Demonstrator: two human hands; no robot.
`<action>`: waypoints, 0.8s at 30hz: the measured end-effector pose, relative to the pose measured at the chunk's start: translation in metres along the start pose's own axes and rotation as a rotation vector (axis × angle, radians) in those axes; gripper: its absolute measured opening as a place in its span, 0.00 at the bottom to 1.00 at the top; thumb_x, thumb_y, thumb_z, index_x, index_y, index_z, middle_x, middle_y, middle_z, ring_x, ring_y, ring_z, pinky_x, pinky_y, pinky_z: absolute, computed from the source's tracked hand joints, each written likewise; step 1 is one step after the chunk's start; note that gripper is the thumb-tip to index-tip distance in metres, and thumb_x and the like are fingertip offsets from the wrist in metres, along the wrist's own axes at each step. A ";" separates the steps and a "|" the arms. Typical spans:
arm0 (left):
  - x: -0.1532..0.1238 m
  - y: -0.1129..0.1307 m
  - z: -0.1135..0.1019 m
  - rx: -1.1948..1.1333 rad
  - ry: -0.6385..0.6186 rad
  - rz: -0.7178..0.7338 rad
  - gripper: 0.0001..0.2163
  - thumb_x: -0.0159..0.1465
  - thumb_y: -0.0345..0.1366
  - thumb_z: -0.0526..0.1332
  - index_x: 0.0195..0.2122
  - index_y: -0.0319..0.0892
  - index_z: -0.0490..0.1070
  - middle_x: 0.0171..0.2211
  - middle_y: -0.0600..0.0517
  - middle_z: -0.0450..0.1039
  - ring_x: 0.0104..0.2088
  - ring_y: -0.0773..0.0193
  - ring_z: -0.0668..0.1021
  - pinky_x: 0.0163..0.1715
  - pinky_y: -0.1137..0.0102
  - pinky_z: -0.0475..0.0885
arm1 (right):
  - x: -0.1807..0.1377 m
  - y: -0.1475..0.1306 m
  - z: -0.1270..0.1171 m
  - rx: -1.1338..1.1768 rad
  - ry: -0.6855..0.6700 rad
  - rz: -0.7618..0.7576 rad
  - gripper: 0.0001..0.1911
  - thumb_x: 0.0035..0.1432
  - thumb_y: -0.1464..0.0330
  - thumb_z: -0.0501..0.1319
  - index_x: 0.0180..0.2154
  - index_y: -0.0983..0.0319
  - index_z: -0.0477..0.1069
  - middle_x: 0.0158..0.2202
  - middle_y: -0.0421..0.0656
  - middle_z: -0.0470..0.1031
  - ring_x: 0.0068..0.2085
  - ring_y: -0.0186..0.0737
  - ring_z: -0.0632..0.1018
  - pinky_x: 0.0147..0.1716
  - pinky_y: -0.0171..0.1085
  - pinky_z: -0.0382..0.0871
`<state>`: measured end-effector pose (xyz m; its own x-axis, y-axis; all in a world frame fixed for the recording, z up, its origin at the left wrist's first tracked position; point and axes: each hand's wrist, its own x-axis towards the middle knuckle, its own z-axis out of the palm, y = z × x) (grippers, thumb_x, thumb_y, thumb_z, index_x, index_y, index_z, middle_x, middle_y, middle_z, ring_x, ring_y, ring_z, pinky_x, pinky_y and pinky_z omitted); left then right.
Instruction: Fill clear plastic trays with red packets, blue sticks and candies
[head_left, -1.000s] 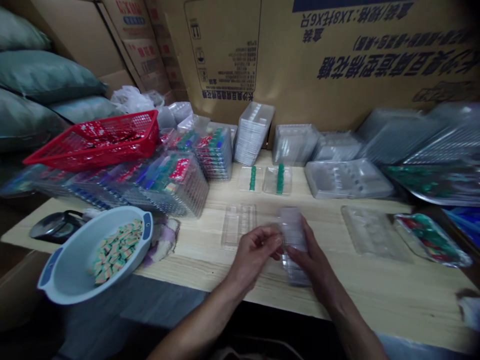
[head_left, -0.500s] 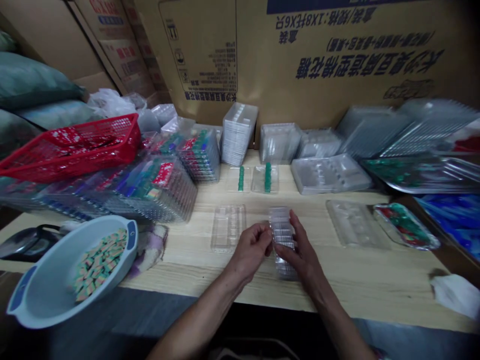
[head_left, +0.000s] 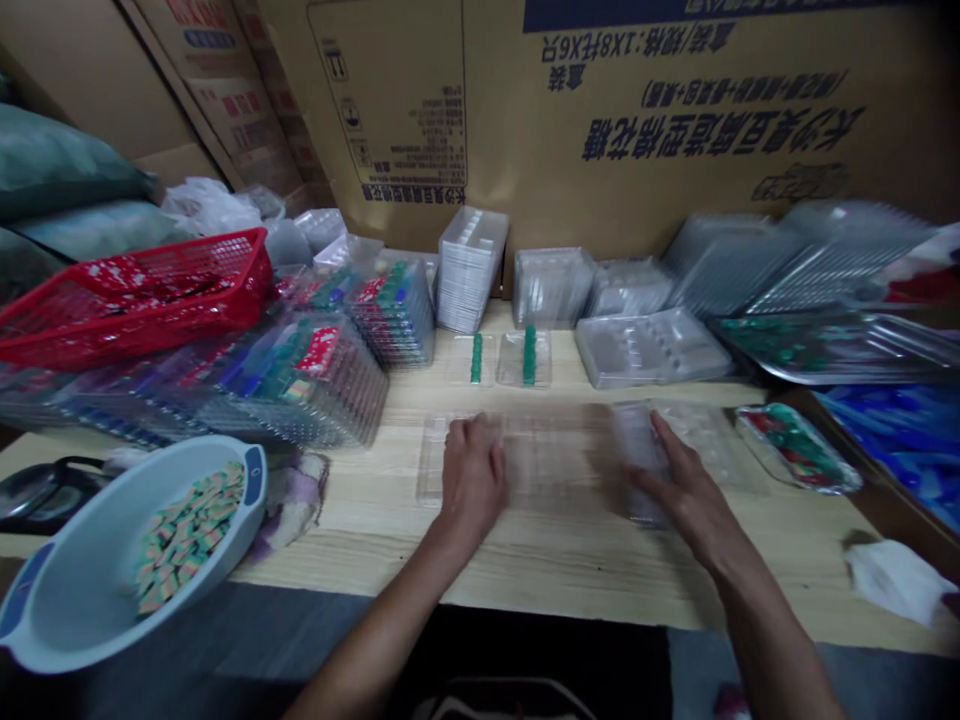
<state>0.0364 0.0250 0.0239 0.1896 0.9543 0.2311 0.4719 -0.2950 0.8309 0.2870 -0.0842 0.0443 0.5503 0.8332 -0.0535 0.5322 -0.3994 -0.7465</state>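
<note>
A narrow stack of clear plastic trays is found right of centre on the light wooden table, with its long axis running from the person towards the far wall. It is smeared by motion blur, so its layers cannot be counted. It is held by the right hand: the fingers are stretched along its right edge and the thumb is set against its near left side, so the grip is judged to be closed on the stack.

To the left, well apart from the stack, a single flat clear plastic tray is laid on the table, its long axis also pointing away from the person. It is covered at its right part by the left hand, knuckles up and fingers bent downward. Whether this grip pinches the tray or only presses on it cannot be told. The flat tray is thus nearer the left hand, and the stack is in the right.

Just beyond the right hand a larger clear moulded tray is seen. Farther back, two small clear trays with green pieces are set side by side. At the left edge a pale blue basin of small coloured pieces is placed, and behind it a red plastic basket.
</note>
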 end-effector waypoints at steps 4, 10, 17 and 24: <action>-0.019 -0.003 0.010 0.298 -0.350 0.197 0.25 0.63 0.46 0.65 0.60 0.44 0.71 0.70 0.36 0.53 0.71 0.30 0.50 0.65 0.35 0.41 | 0.012 -0.005 -0.003 -0.270 0.012 0.036 0.49 0.54 0.45 0.61 0.72 0.54 0.51 0.71 0.55 0.52 0.67 0.75 0.57 0.61 0.68 0.54; -0.029 0.004 0.021 0.258 -0.274 0.148 0.21 0.66 0.43 0.62 0.59 0.41 0.72 0.71 0.37 0.53 0.72 0.34 0.49 0.67 0.37 0.40 | 0.003 -0.013 0.010 -0.302 0.025 -0.043 0.48 0.57 0.45 0.58 0.72 0.56 0.49 0.71 0.57 0.49 0.68 0.75 0.55 0.60 0.70 0.54; -0.025 0.052 0.039 -1.058 -0.363 -0.407 0.19 0.54 0.49 0.74 0.38 0.39 0.78 0.32 0.50 0.76 0.31 0.65 0.76 0.36 0.68 0.71 | -0.032 -0.032 0.030 0.259 -0.125 -0.161 0.48 0.57 0.47 0.64 0.72 0.51 0.48 0.72 0.43 0.52 0.70 0.55 0.57 0.68 0.56 0.49; -0.021 0.058 0.049 -1.298 -0.412 -0.586 0.21 0.44 0.45 0.79 0.29 0.36 0.76 0.25 0.54 0.72 0.26 0.71 0.72 0.31 0.74 0.67 | -0.035 -0.029 0.040 0.548 -0.166 -0.148 0.47 0.56 0.50 0.66 0.71 0.53 0.51 0.70 0.44 0.56 0.68 0.55 0.61 0.67 0.54 0.54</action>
<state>0.1020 -0.0146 0.0419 0.5785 0.7730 -0.2604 -0.4731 0.5780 0.6649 0.2268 -0.0865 0.0417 0.3638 0.9314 0.0069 0.1610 -0.0556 -0.9854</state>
